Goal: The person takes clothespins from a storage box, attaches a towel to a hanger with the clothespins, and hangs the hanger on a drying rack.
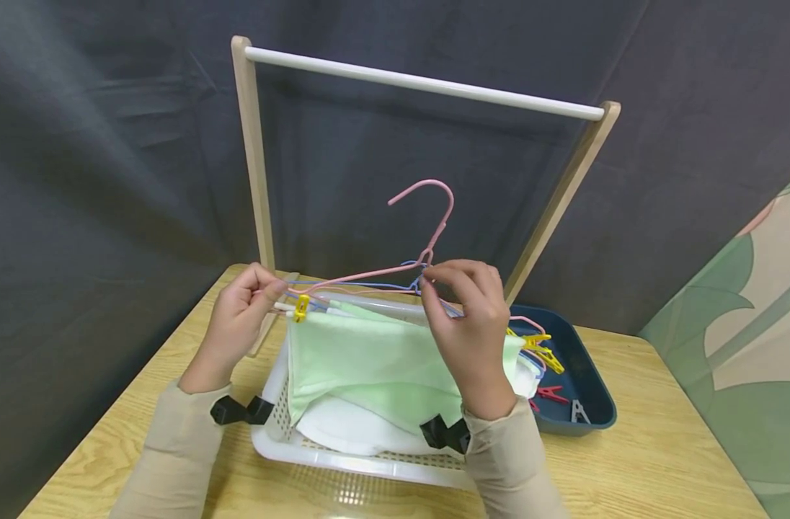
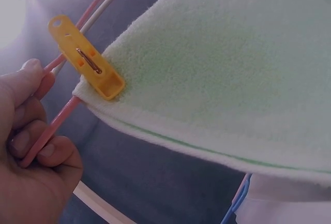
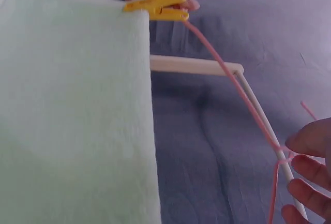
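Observation:
A pink clothes hanger [image 1: 362, 274] is held up in front of the person, its hook pointing upward. The left hand [image 1: 236, 317] grips the hanger's left end, fingers curled round the pink wire in the left wrist view. At the hanger's neck, the right hand [image 1: 469, 317] pinches with thumb and fingertips. A light green towel [image 1: 362, 353] hangs below the hanger. One yellow clothespin [image 2: 85, 58] clamps the towel's corner to the hanger beside the left hand. The right hand hides part of the towel and the hanger's right side.
A white basket [image 1: 369, 465] with white cloth [image 1: 352, 425] stands below. To its right, a dark blue bin [image 1: 592, 382] holds red clothespins [image 1: 552, 393] and a grey one [image 1: 579, 411]. Behind rises a wooden rack with a white rod [image 1: 427, 83]. Blue hanger wire [image 1: 349, 285] shows behind the pink hanger.

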Tool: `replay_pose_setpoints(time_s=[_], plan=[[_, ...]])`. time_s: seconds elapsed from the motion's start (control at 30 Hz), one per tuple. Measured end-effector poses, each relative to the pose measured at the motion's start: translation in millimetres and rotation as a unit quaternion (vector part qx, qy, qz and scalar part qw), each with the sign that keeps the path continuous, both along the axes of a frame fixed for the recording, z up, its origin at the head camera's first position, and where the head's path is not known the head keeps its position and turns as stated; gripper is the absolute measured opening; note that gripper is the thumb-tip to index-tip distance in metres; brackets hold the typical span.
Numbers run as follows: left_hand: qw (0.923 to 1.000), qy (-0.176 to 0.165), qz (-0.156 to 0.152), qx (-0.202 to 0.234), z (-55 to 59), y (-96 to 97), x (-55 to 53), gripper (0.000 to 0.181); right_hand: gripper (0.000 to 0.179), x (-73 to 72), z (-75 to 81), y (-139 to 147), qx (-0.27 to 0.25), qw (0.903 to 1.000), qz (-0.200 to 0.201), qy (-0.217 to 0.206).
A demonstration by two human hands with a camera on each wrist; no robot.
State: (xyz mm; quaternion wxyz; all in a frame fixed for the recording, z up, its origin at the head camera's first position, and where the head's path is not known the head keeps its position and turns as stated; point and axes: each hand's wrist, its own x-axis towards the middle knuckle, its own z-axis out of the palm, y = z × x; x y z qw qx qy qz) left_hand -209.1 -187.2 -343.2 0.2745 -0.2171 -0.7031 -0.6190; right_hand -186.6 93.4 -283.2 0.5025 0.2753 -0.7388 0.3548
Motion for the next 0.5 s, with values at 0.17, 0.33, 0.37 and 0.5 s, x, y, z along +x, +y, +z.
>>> replay_pose_setpoints(time_s=[0.17, 0.33, 0.37, 0.5], plan=[[1.0000, 0.005, 0.000, -0.001, 2.0, -0.5, -0.6, 0.010, 0.012, -3.5, 1.5, 10, -0.003, 0.9997, -0.012, -0.021], [1.0000, -0.002, 0.005, -0.006, 2.8, -0.7, 0.1, 0.009, 0.013, -7.5, -1.3, 15, -0.004, 0.9986, -0.016, -0.051], [1.0000, -0.003, 0.005, -0.006, 2.9, -0.7, 0.4, 0.008, 0.014, -7.9, -2.4, 16, -0.003, 0.9980, -0.019, -0.060], [1.0000, -0.003, 0.002, -0.008, 1.9, -0.7, 1.7, 0.008, 0.016, -7.2, -7.2, 18, -0.004, 0.9949, -0.032, -0.095]])
